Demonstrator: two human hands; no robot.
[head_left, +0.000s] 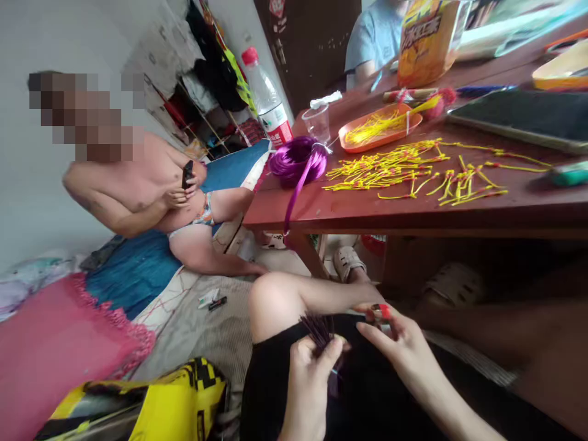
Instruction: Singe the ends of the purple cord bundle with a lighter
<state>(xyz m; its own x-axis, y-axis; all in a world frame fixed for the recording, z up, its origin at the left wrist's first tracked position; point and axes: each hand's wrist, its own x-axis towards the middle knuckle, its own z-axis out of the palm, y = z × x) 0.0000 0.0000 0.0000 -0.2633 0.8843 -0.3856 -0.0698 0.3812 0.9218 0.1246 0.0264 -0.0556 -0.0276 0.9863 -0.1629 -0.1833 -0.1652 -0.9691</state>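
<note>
My left hand is closed around a small bundle of dark purple strands, held over my lap with the cut ends pointing up. My right hand sits just to the right of it and pinches a small red lighter between thumb and fingers. The two hands are close but not touching. A larger skein of bright purple thread lies on the near left corner of the wooden table, one strand hanging over the edge.
Many yellow strands with red tips lie spread on the table, more in an orange tray. A plastic cup, water bottle and dark tablet stand nearby. A person sits on the bed at left holding a phone; another sits behind the table.
</note>
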